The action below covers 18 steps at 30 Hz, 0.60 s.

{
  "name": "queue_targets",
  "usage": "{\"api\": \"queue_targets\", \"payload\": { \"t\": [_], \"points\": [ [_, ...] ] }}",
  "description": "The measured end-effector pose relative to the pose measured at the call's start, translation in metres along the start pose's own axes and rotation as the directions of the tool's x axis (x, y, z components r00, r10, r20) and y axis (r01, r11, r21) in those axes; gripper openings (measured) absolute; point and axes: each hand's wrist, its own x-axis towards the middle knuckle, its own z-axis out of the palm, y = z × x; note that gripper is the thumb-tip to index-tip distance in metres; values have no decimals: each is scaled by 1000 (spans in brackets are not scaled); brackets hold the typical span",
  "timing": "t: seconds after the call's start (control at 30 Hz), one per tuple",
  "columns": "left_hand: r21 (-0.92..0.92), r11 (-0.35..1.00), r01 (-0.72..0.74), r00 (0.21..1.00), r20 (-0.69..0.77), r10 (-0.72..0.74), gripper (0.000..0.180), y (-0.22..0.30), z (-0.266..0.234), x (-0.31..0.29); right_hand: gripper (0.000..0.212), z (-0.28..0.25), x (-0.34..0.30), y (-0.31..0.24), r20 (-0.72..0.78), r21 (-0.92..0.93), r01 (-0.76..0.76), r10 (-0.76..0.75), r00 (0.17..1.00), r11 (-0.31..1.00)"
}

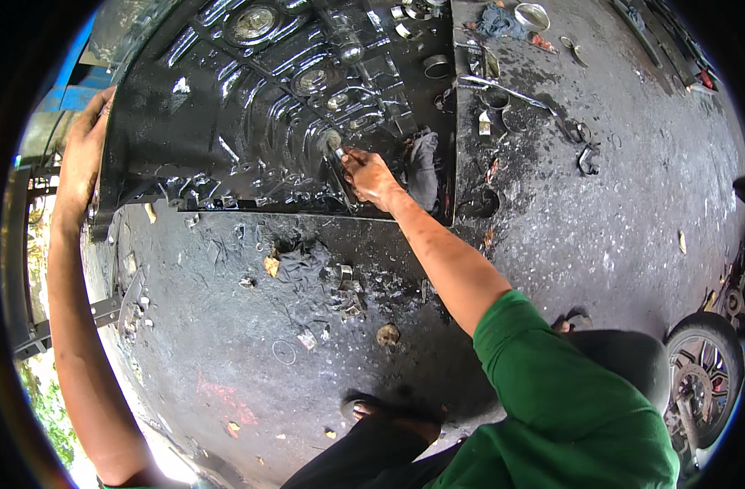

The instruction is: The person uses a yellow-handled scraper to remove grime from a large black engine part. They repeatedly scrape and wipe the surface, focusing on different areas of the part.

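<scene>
A large black metal panel [152,134], ribbed with round embossed patches and glossy with wet oil, fills the upper left of the view. My right hand [371,177] is closed round a brush [333,142] near the panel's lower right part. The brush's pale round tip touches the ribbed surface, and part of its handle is hidden in my fist. At the panel's left edge, my left hand [83,155] grips the rim, with some fingertips out of sight. A crumpled dark cloth [423,173] lies just right of my right hand.
Metal rings [532,16], small metal scraps [349,279] and rags [503,20] are scattered over the stained grey floor [625,179]. A long thin metal rod [507,90] lies right of the panel. A motorcycle wheel [702,379] stands at the lower right. My sandalled foot [358,410] shows below.
</scene>
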Motion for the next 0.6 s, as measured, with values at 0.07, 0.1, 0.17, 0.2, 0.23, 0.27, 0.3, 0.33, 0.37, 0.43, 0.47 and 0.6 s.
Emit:
{"api": "queue_targets", "payload": {
  "t": [0.07, 0.1, 0.17, 0.2, 0.23, 0.27, 0.3, 0.33, 0.37, 0.43, 0.47, 0.6],
  "points": [
    [-9, 1000, 24, 998, -58, -24, 45, -2, 1, 0, 41, -6, -10, 1, 92, 203, -41, 23, 996, 978],
    [9, 1000, -18, 999, -45, 18, 45, -3, -1, -1, 36, -9, -15, 3, 103, 173, -122, 105, 989, 977],
    [46, 999, -13, 1000, -27, 15, 45, -4, -2, 0, 33, -16, -21, 5, 179, 213, -278, 242, 954, 937],
    [37, 999, -39, 998, -42, 40, 45, -5, -1, 0, 33, -18, -26, 8, 175, 237, -201, 162, 971, 950],
    [1, 1000, -3, 999, -37, 3, 45, -4, -2, 1, 32, -16, -21, 6, 128, 213, -186, 161, 979, 959],
    [-37, 999, 20, 999, -25, -21, 45, -3, -2, 0, 32, -13, -21, 7, 66, 164, -248, 241, 968, 955],
    [-93, 995, 45, 999, 11, -44, 46, -2, 0, -1, 34, -8, -14, 4, 90, 248, -227, 211, 973, 942],
    [-130, 986, 102, 995, 33, -98, 46, -1, 0, -1, 33, -1, -9, 0, 70, 271, -110, 94, 993, 956],
    [-89, 994, 66, 998, 22, -65, 46, 1, 2, -2, 32, 4, -4, -4, 53, 290, 34, -52, 997, 956],
    [-41, 999, 24, 999, -34, -26, 47, 1, 3, -3, 33, 15, -2, -10, -156, -255, 85, -128, 979, 963],
    [-10, 1000, -4, 1000, -15, 4, 47, 0, 4, -5, 35, 18, -3, -12, -205, -500, 84, -211, 956, 862],
    [5, 999, -32, 999, -17, 32, 49, -5, 0, -2, 35, 16, -19, -4, -212, -577, -128, 4, 977, 806]
  ]
}}
